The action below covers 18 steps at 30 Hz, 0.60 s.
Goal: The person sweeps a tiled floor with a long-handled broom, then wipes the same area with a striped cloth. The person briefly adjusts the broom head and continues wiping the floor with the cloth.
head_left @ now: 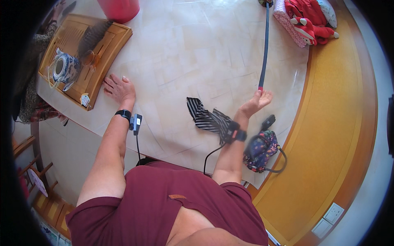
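My left hand (120,89) lies with its fingers apart beside the wooden tea tray (115,52) and holds nothing. My right hand (257,101) is turned partly palm up, its thumb and fingers at the red end of a long dark strap (265,52). That strap stretches straight away from me to a small dark patterned thing (265,2) at the far edge of view. Black-and-grey striped cloth (207,118) lies crumpled to the left of my right forearm. Beside that forearm, on the right, is a floral pouch (264,150) with a loop handle.
On the tray stand a blue-and-white teapot (66,67) without a lid and a glass cup (91,60) of amber liquid. A pink bucket (120,9) is behind it. A red plush toy (311,32) sits far right. Another person's sleeve (43,37) shows at left.
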{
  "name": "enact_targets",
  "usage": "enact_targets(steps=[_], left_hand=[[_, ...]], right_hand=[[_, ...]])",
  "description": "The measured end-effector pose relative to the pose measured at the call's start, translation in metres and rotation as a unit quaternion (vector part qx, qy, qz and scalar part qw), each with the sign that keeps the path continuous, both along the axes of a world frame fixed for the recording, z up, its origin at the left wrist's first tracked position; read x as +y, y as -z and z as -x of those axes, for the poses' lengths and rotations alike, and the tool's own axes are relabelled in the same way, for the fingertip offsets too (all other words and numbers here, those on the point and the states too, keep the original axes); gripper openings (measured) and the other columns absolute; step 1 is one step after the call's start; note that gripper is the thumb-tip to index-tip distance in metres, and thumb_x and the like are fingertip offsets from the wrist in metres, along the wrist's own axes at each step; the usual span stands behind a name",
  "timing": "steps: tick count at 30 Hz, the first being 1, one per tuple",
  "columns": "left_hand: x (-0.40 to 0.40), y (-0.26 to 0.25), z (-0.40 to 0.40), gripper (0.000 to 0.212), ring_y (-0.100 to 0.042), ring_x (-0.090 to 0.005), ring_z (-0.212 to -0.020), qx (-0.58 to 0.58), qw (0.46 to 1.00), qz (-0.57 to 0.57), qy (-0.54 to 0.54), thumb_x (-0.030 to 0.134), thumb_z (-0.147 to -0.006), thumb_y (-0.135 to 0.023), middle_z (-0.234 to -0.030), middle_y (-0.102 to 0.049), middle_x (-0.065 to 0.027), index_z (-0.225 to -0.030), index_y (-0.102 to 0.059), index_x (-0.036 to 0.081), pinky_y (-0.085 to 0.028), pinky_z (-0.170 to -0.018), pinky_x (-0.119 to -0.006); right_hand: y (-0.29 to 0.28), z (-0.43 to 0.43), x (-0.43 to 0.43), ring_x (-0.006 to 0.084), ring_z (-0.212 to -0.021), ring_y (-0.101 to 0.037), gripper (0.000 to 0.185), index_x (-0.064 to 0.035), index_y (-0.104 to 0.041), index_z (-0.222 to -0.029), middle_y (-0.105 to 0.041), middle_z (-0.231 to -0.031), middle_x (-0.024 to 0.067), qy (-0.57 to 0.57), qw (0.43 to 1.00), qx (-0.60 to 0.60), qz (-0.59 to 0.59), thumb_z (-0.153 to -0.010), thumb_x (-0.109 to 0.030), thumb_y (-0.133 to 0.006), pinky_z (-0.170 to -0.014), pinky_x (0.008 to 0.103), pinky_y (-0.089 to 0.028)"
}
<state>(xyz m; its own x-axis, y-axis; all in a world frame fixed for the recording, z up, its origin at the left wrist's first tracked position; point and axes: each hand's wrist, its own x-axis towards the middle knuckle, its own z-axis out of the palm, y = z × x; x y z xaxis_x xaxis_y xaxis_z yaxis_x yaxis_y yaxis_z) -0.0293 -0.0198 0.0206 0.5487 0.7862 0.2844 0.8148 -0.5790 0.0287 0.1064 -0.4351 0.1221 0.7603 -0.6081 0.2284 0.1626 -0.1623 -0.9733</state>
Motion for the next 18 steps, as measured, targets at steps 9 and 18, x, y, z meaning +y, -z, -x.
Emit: enact_targets(steps=[9,18], left_hand=[[0.003,0.006,0.001,0.054,-0.038,-0.0391,-0.132,0.005,0.999,-0.049,0.002,0.034,-0.089,-0.056,-0.139,-0.044,-0.0206,-0.134,-0.042,0.006,-0.033,-0.104,-0.058],[0.010,0.018,-0.003,0.053,-0.039,-0.0380,-0.133,-0.003,0.998,-0.059,-0.005,0.034,-0.088,-0.056,-0.140,-0.044,-0.0193,-0.132,-0.044,0.007,-0.033,-0.104,-0.058]], right_hand=[[0.049,0.191,-0.060,0.0402,-0.143,-0.025,0.070,-0.0086,-0.036,-0.148,-0.032,-0.154,0.0201,-0.154,0.732,0.277,0.602,-0.089,-0.037,-0.060,-0.115,0.0579,-0.018],[0.074,0.239,-0.075,0.0368,-0.143,-0.027,0.072,-0.0111,-0.037,-0.148,-0.034,-0.154,0.0143,-0.195,0.732,0.225,0.612,-0.085,-0.039,-0.061,-0.115,0.0566,-0.018]])
